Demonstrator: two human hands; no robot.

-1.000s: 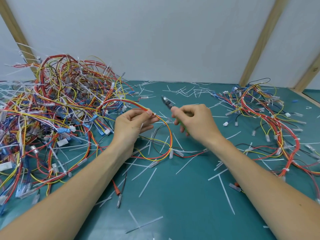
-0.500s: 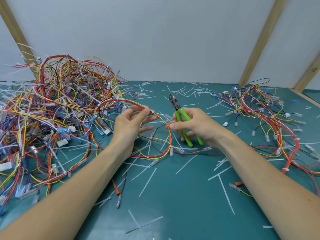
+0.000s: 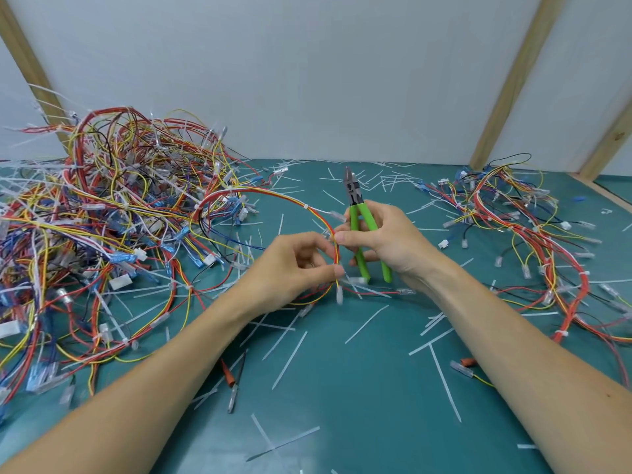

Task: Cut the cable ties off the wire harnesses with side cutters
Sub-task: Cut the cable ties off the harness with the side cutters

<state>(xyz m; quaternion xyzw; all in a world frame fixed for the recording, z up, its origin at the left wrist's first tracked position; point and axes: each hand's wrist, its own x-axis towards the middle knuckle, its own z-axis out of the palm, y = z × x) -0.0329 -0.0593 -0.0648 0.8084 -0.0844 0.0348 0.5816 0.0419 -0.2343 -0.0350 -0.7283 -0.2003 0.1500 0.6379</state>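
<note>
My right hand (image 3: 386,244) grips green-handled side cutters (image 3: 362,230), held upright with the steel jaws pointing away above the table. My left hand (image 3: 294,265) pinches a red, orange and yellow wire harness (image 3: 273,194) that arcs from the big pile on the left over to my fingers. The fingertips of both hands meet at the harness near mid-table. A white cable tie (image 3: 305,206) sits on the arc just left of the cutters.
A large tangle of uncut harnesses (image 3: 102,227) fills the left of the green table (image 3: 359,388). A smaller heap of harnesses (image 3: 533,241) lies at the right. Cut white tie strips (image 3: 290,360) litter the table. White wall panels with wooden battens stand behind.
My right hand turned the cutters upright and moved toward the left hand. My left hand slid down the harness and now pinches it lower, beside the right thumb.
</note>
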